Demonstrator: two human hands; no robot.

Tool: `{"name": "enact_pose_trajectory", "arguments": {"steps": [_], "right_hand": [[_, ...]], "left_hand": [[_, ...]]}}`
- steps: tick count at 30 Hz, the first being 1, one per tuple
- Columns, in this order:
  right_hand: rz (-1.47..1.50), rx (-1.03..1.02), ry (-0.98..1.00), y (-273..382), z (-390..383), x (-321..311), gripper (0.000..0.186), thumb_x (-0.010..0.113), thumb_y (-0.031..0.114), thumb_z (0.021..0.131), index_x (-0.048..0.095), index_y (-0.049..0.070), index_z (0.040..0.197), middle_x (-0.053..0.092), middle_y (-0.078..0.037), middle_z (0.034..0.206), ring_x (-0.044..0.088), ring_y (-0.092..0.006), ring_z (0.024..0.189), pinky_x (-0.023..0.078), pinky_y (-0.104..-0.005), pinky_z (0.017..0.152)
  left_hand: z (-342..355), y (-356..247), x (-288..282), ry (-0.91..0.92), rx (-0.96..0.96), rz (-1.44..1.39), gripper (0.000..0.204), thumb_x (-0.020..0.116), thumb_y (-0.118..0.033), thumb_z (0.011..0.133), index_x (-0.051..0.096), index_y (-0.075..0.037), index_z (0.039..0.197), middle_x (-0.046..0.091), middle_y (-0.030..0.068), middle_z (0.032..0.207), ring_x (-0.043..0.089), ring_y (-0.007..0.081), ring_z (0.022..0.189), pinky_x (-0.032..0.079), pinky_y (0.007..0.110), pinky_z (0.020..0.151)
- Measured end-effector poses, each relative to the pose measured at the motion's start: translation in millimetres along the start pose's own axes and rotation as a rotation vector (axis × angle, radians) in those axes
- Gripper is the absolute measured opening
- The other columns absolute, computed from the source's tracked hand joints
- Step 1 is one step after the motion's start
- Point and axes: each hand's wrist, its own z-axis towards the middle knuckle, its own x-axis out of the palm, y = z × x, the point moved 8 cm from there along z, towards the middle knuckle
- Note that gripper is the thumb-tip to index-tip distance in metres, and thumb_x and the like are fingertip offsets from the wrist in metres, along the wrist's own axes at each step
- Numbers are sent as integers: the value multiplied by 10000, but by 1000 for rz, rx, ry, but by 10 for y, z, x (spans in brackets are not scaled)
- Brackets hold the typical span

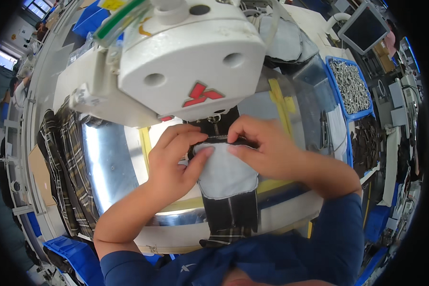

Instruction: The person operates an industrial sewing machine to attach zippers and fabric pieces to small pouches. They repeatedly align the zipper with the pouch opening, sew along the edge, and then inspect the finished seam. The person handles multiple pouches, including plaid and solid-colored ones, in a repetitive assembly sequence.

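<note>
A white sewing machine head (176, 62) hangs over a shiny metal work plate (109, 162). Under it lies a pale grey fabric piece (226, 174) on a dark plaid garment part (231, 212) with a zipper (216, 127) running under the needle area. My left hand (174, 162) pinches the top left edge of the grey piece. My right hand (267, 148) presses and pinches its top right edge against the zipper. Both hands sit just in front of the machine's foot, which the machine head hides.
A pile of plaid fabric (64, 171) hangs off the left of the table. A blue bin of metal parts (350, 86) stands at the right, with a monitor (364, 26) behind it. Grey cut pieces (286, 40) lie stacked behind the machine. Blue bins (74, 255) sit lower left.
</note>
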Motion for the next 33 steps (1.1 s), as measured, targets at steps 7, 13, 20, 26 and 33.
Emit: {"name": "enact_pose_trajectory", "arguments": {"steps": [7, 13, 20, 26, 33], "right_hand": [[-334, -378, -221, -36, 81, -81, 145, 784, 130, 918, 674, 76, 997, 681, -97, 948, 663, -330, 826, 536, -432, 723], [-346, -407, -205, -126, 119, -5, 131, 788, 164, 916, 713, 83, 987, 666, -73, 945, 661, -319, 862, 546, -436, 741], [-379, -439, -219, -141, 126, 33, 151, 831, 110, 868, 738, 65, 978, 675, -103, 890, 660, -313, 764, 540, -411, 666], [-347, -477, -242, -150, 115, 42, 146, 823, 93, 865, 734, 62, 976, 669, -104, 891, 656, -313, 758, 533, -412, 652], [-445, -597, -253, -40, 57, 56, 179, 840, 85, 832, 733, 47, 970, 668, -111, 903, 654, -307, 754, 540, -410, 648]], "left_hand": [[38, 25, 113, -42, 281, 141, 209, 782, 90, 837, 724, 4, 1019, 733, 156, 1012, 711, 293, 805, 587, 379, 696], [37, 249, 227, 42, 76, 43, 138, 775, 38, 892, 701, -15, 996, 713, 126, 891, 660, 277, 704, 538, 367, 627], [12, 357, 263, 114, -123, -43, 176, 839, -70, 901, 755, -40, 1052, 712, 101, 869, 632, 209, 654, 501, 315, 592], [52, 356, 307, 133, -100, -94, 180, 843, -72, 893, 757, -23, 1044, 730, 113, 918, 658, 223, 729, 517, 319, 646], [36, 354, 300, 141, -95, -157, 184, 826, -42, 880, 756, -2, 1046, 735, 130, 937, 677, 241, 781, 526, 322, 688]]}}
